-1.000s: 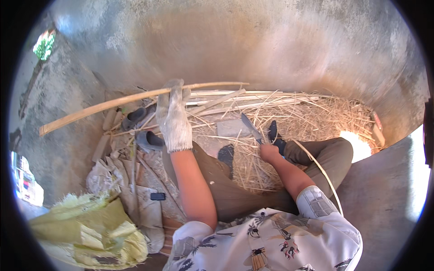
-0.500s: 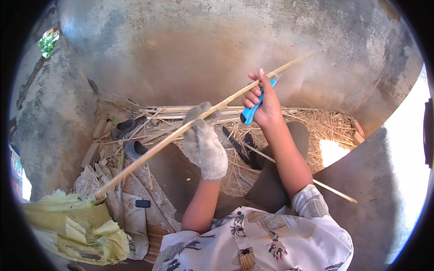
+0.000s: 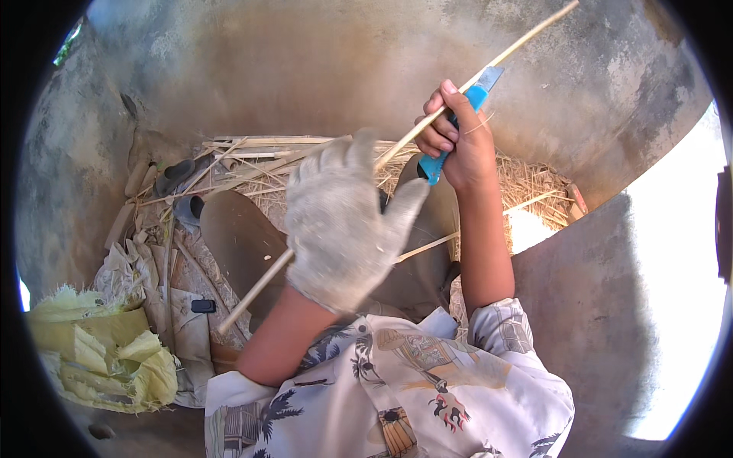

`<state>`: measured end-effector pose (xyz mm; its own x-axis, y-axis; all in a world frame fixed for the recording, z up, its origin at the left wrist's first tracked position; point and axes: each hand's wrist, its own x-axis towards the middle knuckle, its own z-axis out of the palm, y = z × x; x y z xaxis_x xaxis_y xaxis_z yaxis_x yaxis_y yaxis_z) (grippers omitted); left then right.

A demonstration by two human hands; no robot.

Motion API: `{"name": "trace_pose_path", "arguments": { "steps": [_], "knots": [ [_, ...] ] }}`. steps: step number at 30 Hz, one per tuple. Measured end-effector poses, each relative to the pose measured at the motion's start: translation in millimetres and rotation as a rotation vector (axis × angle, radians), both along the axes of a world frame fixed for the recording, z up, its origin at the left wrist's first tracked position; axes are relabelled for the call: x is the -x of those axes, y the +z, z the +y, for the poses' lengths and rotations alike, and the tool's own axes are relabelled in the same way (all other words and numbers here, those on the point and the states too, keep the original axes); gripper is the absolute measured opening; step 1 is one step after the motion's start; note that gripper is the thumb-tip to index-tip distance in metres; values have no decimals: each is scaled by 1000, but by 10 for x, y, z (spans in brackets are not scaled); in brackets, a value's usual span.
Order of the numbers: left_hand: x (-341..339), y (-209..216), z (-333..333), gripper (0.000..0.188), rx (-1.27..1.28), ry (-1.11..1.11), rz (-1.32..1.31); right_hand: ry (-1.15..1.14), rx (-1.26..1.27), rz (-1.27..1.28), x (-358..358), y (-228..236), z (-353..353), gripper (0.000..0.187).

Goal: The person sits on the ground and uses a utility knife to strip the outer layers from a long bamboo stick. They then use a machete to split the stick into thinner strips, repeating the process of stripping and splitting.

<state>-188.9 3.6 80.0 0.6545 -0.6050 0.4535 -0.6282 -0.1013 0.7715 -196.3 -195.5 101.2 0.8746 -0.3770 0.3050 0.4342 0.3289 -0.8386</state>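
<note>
One long, pale strip (image 3: 529,39), bamboo by the look of it, slants from the lower left of the frame, passes beneath my gloved hand and runs out at the top right. I judge it light and springy: stiff enough to hold a line over this length, yet likely to flex if pushed at its thin upper end. Its face looks smooth and may slide easily, while the edges could be sharp or shed splinters. A hold near the middle, on the flat faces, should balance it best.

My right hand (image 3: 461,141), bare, is at the upper right of centre. Its fingers are closed around a blue utility knife (image 3: 477,97), blade bared and pointing to the upper right, and the strip is caught in the same grip, just beside the handle. The knife's body looks light and rigid; it is best held well back from the blade.

My left hand (image 3: 342,217), in a pale knitted glove, lies over the strip at the centre, its back to the view. The thumb stands out to the right; the other fingers are blurred, so I cannot tell whether they clasp the strip or merely rest over it.

Behind my right forearm, a thinner strip (image 3: 427,247) crosses the frame, near loose shavings (image 3: 527,185).
</note>
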Motion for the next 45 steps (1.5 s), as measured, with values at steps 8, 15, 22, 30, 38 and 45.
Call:
{"name": "trace_pose_path", "arguments": {
  "steps": [8,15,22,30,38,45],
  "knots": [
    [-21,-91,242,33,221,-413,1219,-76,226,106,103,71,38,31],
    [-52,-81,258,29,217,-380,1141,-151,363,187,408,-224,100,20],
    [22,-59,183,26,136,-196,956,-681,1216,-41,236,-621,186,31],
    [117,-304,57,28,157,-24,509,-1125,1385,-144,-105,-747,186,29],
    [148,-124,162,27,22,31,299,-1388,1254,-134,-382,-137,-148,14],
    [288,-284,357,15,-129,-193,-25,-1758,1145,421,-233,720,-1664,18]
  ]
}}
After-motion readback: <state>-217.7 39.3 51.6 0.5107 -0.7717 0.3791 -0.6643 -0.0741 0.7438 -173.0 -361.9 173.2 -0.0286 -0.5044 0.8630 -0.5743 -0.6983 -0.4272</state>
